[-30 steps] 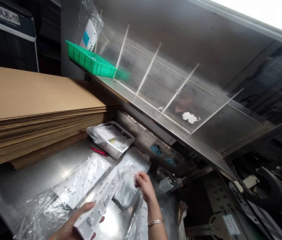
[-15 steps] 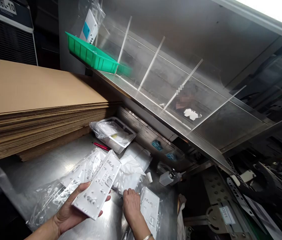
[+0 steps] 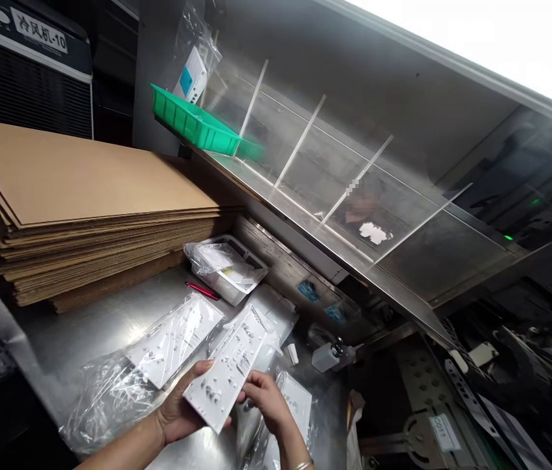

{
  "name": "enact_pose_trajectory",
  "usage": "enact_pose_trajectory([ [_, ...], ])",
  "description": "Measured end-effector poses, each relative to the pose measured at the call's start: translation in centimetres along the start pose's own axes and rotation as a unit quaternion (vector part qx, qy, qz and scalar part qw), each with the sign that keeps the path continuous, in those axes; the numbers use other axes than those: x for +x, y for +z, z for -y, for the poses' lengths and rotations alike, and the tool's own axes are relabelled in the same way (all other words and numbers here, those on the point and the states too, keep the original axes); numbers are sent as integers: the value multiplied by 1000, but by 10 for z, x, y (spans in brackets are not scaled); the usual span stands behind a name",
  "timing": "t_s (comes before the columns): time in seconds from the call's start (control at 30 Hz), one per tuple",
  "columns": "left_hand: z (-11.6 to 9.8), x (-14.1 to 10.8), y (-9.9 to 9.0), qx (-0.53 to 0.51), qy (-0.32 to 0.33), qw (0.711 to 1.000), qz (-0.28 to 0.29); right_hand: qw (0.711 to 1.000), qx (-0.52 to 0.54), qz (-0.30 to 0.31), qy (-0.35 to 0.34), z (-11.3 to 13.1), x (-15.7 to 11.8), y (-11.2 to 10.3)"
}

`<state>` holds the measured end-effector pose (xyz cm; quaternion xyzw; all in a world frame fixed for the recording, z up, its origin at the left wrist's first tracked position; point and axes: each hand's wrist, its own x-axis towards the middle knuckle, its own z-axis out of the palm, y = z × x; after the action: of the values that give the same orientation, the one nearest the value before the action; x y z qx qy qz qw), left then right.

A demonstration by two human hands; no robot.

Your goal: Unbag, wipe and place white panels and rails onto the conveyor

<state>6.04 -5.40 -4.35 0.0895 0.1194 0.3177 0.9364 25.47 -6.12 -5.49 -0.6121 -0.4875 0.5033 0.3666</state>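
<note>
A white moulded plastic panel is held in both hands just above the steel bench, tilted, with its long side running from lower left to upper right. Beside it on the bench, a second white panel lies inside a clear plastic bag, and a third panel in its own bag lies under the right hand. Farther back, a shallow white tray holds a loose clear bag with white sheets and a small yellow patch, and a red marker lies just beside it. A green plastic crate sits up on the steel shelf, near a hanging clear bag holding a white card. A stack of corrugated cardboard sheets fills the bench's far left.

The left hand comes in from the lower left and cradles the panel's lower edge, its fingers closed on the panel. The right hand grips the opposite edge, its fingers pinching the panel.
</note>
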Motion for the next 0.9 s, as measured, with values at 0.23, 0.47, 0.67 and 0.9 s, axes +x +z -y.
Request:
enact_pose_trajectory([
  [0.23,-15,-20,-5,29,12,999,-27,946,288,-138,-52,11,0,-16],
  [0.47,-33,-59,-4,206,17,978,-26,933,290,-203,-71,31,4,-3],
  [0.67,2,-50,25,267,2,961,-79,946,-29,-160,-282,28,-19,-7],
  [0.9,4,-27,65,-76,-34,988,-134,844,-318,-161,-401,52,-39,31],
])
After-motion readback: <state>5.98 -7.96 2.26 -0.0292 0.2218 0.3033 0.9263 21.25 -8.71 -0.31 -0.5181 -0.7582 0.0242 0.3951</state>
